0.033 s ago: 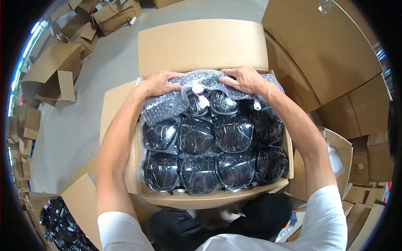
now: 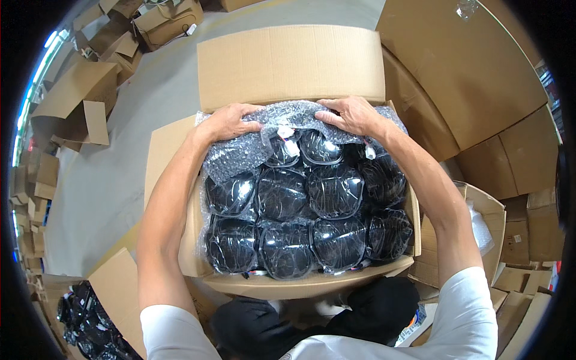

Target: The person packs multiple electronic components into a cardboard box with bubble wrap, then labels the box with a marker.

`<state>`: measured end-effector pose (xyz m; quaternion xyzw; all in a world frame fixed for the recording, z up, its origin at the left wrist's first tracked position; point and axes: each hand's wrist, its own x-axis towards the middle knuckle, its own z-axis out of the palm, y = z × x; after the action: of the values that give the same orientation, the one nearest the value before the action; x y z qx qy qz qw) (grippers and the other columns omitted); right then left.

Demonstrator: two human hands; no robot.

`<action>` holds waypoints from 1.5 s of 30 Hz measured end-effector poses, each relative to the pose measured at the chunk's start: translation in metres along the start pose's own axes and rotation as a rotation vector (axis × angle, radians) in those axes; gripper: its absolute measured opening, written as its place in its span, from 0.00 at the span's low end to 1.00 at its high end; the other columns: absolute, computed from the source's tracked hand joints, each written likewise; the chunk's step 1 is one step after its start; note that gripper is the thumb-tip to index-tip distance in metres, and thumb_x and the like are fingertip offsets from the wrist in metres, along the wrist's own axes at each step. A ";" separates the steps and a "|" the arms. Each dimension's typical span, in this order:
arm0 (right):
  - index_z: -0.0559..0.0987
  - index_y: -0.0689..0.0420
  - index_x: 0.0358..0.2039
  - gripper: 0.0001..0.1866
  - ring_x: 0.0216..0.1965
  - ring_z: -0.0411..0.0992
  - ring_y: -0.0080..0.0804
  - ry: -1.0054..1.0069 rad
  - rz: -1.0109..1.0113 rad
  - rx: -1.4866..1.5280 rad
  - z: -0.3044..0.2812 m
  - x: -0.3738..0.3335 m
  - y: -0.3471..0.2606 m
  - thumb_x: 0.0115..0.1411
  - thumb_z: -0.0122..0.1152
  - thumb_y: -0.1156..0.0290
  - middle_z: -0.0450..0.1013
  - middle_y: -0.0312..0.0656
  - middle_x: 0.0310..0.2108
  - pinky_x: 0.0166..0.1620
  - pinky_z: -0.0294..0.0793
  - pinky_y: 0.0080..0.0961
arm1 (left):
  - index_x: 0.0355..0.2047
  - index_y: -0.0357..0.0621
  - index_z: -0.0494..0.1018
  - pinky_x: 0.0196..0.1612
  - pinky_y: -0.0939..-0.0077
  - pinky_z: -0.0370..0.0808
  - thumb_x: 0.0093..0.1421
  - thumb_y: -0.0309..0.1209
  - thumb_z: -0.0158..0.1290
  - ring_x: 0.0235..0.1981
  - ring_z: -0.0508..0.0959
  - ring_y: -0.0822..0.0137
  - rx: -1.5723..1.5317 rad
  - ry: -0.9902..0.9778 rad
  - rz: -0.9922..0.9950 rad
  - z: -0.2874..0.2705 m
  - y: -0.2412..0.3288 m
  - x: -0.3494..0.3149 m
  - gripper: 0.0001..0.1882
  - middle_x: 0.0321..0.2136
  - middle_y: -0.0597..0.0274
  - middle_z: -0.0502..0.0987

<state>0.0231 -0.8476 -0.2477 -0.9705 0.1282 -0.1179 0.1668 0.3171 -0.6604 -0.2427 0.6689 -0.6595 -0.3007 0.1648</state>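
Observation:
An open cardboard box [image 2: 292,63] in front of me holds rows of rounded black parts [image 2: 282,195], each in clear plastic film. A sheet of bubble wrap [image 2: 237,157] lies bunched over the far row and partly covers it. At its far edge my left hand [image 2: 231,123] is closed on the wrap, thumb toward the middle. To the right, my right hand [image 2: 353,115] also grips the wrap, thumb pointing left. Between the hands, a white plug connector [image 2: 290,147] with thin wires pokes out below the wrap. Another white connector [image 2: 369,152] shows beneath my right wrist.
Large cardboard cartons [image 2: 462,66] stand close on the right. An open carton [image 2: 480,225] with bubble wrap inside is by my right elbow. Black wrapped parts [image 2: 90,321] lie at lower left. Several open boxes [image 2: 75,108] line the left side, across the grey floor [image 2: 168,78].

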 end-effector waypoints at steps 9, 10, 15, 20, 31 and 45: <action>0.74 0.55 0.61 0.36 0.51 0.76 0.55 0.010 0.068 -0.147 0.004 -0.020 0.004 0.69 0.45 0.37 0.78 0.56 0.50 0.56 0.74 0.45 | 0.66 0.45 0.65 0.68 0.51 0.59 0.58 0.49 0.61 0.66 0.64 0.45 0.746 0.391 0.087 0.040 0.054 -0.073 0.39 0.64 0.48 0.68; 0.74 0.55 0.62 0.36 0.50 0.76 0.54 -0.051 0.115 -0.108 0.000 -0.017 0.003 0.69 0.44 0.38 0.79 0.56 0.48 0.55 0.74 0.46 | 0.67 0.45 0.64 0.69 0.53 0.60 0.55 0.46 0.64 0.66 0.65 0.45 0.855 0.397 0.041 0.044 0.046 -0.080 0.41 0.63 0.47 0.68; 0.74 0.54 0.62 0.37 0.50 0.77 0.51 -0.075 0.091 -0.087 0.012 0.000 -0.004 0.69 0.43 0.36 0.78 0.55 0.49 0.54 0.74 0.47 | 0.64 0.45 0.67 0.60 0.56 0.70 0.56 0.43 0.64 0.59 0.72 0.47 0.617 0.474 0.075 0.010 0.004 -0.055 0.37 0.57 0.49 0.73; 0.76 0.56 0.59 0.41 0.50 0.77 0.53 -0.048 0.116 -0.127 0.012 -0.012 0.018 0.67 0.41 0.32 0.78 0.54 0.50 0.54 0.76 0.46 | 0.53 0.46 0.76 0.52 0.55 0.74 0.58 0.49 0.61 0.49 0.77 0.49 0.620 0.390 0.053 0.022 -0.005 -0.025 0.28 0.46 0.54 0.79; 0.73 0.55 0.63 0.40 0.60 0.70 0.53 0.060 0.090 -0.073 0.002 -0.041 0.029 0.68 0.41 0.33 0.71 0.54 0.59 0.64 0.67 0.46 | 0.59 0.45 0.72 0.60 0.53 0.69 0.62 0.52 0.56 0.58 0.72 0.49 0.424 0.541 0.322 0.044 0.052 -0.011 0.31 0.53 0.51 0.75; 0.78 0.61 0.56 0.40 0.56 0.72 0.57 -0.210 0.234 0.086 0.014 -0.028 0.043 0.69 0.42 0.35 0.76 0.59 0.52 0.60 0.70 0.48 | 0.59 0.37 0.69 0.65 0.58 0.66 0.65 0.46 0.54 0.61 0.70 0.45 0.382 0.217 0.164 0.050 0.017 0.021 0.30 0.59 0.44 0.71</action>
<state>-0.0088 -0.8743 -0.2807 -0.9479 0.2169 -0.0011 0.2333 0.2717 -0.6735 -0.2742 0.6605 -0.7351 -0.0824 0.1289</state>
